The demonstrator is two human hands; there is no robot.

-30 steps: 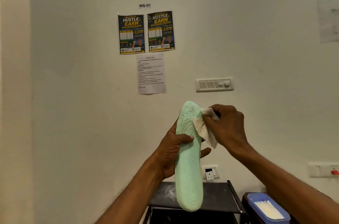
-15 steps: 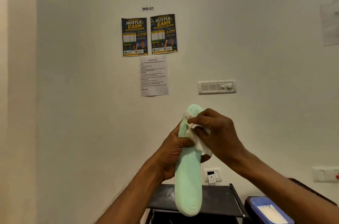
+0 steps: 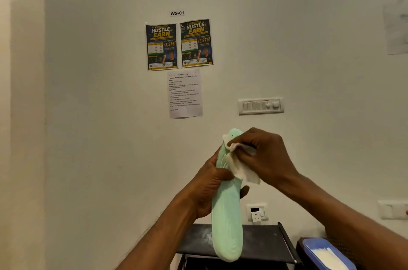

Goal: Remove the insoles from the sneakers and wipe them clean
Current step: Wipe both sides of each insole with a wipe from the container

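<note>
A pale green insole [image 3: 227, 225] stands upright in the air in front of the wall. My left hand [image 3: 208, 188] grips it round its middle, thumb on the near face and fingers behind. My right hand [image 3: 262, 154] pinches a white wipe [image 3: 241, 170] and presses it against the insole's upper part, near the toe end. The wipe's loose corner hangs below my right hand. No sneakers are in view.
A black shelf rack [image 3: 260, 241] stands below the insole. At the lower right sits a blue-rimmed tub of white wipes [image 3: 324, 254]. The wall carries two posters [image 3: 178, 45], a task sheet [image 3: 185, 93], a switch panel [image 3: 261, 105] and a socket [image 3: 256, 212].
My right hand has slid the wipe from the insole's right edge across to its left, over the toe end. The left hand has kept its grip, and the insole has turned edge-on.
</note>
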